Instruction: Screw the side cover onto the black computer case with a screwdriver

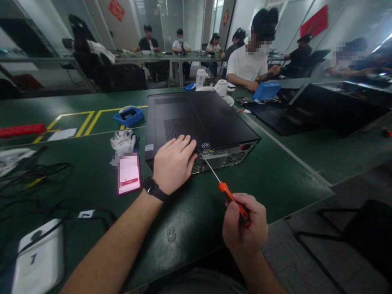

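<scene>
A black desktop computer case [219, 112] lies on its side on the green table, its rear panel with ports and a fan grille facing me. My left hand [174, 163] lies flat over the case's near edge, fingers stretched on the vented cover and thumb down by the rear panel. In my right hand [246, 224] is a screwdriver [234, 198] with an orange and black handle, my fingers wrapped round it. Its shaft points up and left to the rear top edge, beside my left thumb. Whether the tip sits in a screw is too small to tell.
Left of the case are a phone [129, 173], grey-white gloves [123, 141] and a blue bin [128, 117]. Black cables and a white device [39, 257] lie nearer left. Across the table a person in a white shirt [249, 65] works by another blue bin [267, 90].
</scene>
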The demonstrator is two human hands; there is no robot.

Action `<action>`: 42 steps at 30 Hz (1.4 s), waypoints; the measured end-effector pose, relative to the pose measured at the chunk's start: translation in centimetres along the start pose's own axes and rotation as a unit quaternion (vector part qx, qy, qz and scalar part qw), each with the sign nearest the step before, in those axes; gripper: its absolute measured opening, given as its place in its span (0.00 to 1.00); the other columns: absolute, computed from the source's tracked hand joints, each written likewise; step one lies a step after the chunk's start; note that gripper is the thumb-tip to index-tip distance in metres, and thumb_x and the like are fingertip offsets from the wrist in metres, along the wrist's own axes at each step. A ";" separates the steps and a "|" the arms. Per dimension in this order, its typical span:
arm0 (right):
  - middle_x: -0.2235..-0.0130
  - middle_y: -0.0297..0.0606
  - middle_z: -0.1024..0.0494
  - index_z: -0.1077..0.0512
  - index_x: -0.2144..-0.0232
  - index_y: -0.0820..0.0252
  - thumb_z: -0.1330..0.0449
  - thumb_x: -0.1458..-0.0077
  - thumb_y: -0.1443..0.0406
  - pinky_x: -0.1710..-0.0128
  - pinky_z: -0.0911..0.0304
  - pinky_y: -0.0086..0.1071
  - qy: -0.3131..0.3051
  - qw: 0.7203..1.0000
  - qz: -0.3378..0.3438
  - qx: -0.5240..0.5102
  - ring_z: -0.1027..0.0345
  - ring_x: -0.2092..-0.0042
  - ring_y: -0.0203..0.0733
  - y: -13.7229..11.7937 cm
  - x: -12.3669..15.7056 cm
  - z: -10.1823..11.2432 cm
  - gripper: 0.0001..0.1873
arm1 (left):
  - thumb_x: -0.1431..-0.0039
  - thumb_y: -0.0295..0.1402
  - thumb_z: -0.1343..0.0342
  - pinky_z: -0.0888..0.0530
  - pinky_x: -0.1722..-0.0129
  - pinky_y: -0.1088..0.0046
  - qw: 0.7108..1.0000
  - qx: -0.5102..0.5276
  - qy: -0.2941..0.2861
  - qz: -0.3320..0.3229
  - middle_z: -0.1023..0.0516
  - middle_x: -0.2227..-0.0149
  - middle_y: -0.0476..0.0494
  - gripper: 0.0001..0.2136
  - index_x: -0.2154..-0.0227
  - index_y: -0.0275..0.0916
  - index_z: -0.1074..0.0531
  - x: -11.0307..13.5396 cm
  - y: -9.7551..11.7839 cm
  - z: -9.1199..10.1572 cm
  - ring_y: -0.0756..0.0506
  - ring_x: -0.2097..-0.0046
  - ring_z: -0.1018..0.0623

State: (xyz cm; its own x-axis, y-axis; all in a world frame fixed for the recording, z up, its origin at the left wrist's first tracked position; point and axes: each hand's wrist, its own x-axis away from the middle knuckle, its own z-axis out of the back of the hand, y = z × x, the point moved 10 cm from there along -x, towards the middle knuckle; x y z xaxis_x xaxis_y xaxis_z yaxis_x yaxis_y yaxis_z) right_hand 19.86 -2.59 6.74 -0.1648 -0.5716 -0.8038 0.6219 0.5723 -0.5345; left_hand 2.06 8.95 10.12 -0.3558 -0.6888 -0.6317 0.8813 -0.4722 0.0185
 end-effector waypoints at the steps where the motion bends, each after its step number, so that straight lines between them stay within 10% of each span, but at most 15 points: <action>1: 0.61 0.35 0.21 0.30 0.51 0.55 0.40 0.41 0.72 0.69 0.27 0.32 -0.002 1.000 0.007 0.002 0.24 0.67 0.37 -0.2 -0.2 0.0 0.16 | 0.31 0.32 0.46 0.28 0.36 0.53 1.000 0.001 0.001 0.001 0.23 0.38 0.36 0.17 0.43 0.35 0.26 0.0 0.0 0.0 0.36 0.37 0.24; 42: 0.62 0.35 0.22 0.29 0.54 0.57 0.41 0.40 0.68 0.68 0.32 0.31 -0.042 0.998 -0.002 0.041 0.26 0.66 0.37 -0.4 -0.4 -0.4 0.11 | 0.31 0.33 0.46 0.27 0.37 0.55 1.000 -0.007 0.009 -0.005 0.22 0.39 0.36 0.16 0.44 0.34 0.26 0.1 0.0 0.0 0.36 0.38 0.23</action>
State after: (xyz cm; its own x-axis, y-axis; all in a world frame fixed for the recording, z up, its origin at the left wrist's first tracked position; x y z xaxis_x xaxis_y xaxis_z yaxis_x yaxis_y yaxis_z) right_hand 19.36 -2.34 7.20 -0.1048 -0.6227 -0.7754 0.6824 0.5222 -0.5116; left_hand 1.98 8.88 10.06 -0.3594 -0.6740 -0.6454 0.8816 -0.4719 0.0019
